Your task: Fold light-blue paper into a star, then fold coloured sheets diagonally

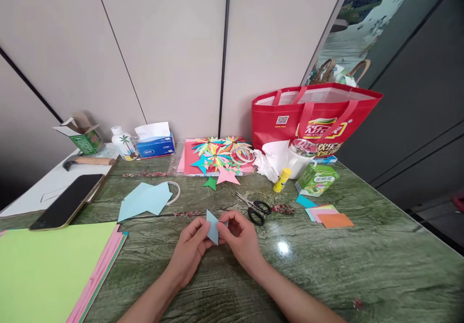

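A small folded piece of light blue paper (212, 227) is held between both hands, over the near middle of the table. My left hand (192, 245) pinches its left edge with thumb and fingers. From the other side, my right hand (241, 238) grips it near the right edge, hiding part of the paper. Just beyond my right hand lie black-handled scissors (255, 208), blades pointing away to the left. Larger light blue paper pieces (145, 199) rest to the left, over a white ring (175, 192). Paper stars, one green (210, 183) and one pink (228, 175), lie farther back.
At left are a stack of coloured paper (54, 270), a phone (68, 202) and a hammer (89, 161). Toward the back stand a tissue box (155, 146), a red bag (279, 132), a white jar (297, 161), a yellow glue stick (282, 180) and a green carton (317, 180). Small coloured sheets (337, 220) lie right.
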{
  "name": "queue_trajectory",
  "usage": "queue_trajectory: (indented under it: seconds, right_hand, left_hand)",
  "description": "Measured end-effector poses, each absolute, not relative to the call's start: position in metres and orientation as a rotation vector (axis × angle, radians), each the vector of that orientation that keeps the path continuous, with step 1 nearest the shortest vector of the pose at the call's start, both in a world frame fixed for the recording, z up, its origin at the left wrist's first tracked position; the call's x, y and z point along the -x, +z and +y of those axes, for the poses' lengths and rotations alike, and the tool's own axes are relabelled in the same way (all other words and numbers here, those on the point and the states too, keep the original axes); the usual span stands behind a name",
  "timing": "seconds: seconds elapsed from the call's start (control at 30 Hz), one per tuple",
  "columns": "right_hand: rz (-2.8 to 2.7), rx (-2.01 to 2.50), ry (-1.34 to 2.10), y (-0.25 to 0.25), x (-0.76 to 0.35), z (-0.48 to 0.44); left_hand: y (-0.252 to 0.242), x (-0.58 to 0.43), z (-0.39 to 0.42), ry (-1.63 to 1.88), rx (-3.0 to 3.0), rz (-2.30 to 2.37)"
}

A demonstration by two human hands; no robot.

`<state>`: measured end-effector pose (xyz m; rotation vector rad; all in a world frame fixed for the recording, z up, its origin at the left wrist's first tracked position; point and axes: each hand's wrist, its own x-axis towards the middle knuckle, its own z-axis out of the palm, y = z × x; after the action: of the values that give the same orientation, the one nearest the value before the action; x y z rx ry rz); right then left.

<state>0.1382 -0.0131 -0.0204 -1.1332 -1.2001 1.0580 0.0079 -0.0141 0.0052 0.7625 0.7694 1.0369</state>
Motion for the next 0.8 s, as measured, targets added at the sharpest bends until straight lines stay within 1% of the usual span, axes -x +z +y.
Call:
queue_trajectory:
  seconds: [0.13, 0.2, 0.3, 0.4, 0.53, 0.8]
  right_hand:
    - [-1.101, 1.063, 1.189, -0.020, -0.139, -0.013]
    - [-1.083, 1.053, 1.199, -0.019, -0.140, -0.013]
    - [-1.111, 1.076, 1.168, -0.018, -0.140, -0.013]
    - [-1.177, 1.075, 1.137, -0.020, -0.141, -0.013]
    - [-1.288, 1.031, 0.999, -0.023, -0.141, -0.013]
    - [-1.417, 0.980, 1.054, -0.020, -0.142, -0.015]
  left_hand:
    - [0.002, -0.008, -0.013, 1.009, -0.816, 0.791]
    - [-0.001, -0.007, -0.011, 1.012, -0.953, 0.882]
    - [-0.005, -0.003, -0.010, 1.115, -1.240, 1.086]
    - [-0.009, 0.001, -0.011, 1.208, -1.514, 1.196]
    - [-0.008, 0.004, -0.011, 1.136, -1.866, 1.224]
    - [-0.001, 0.012, -0.004, 1.228, -1.982, 1.402]
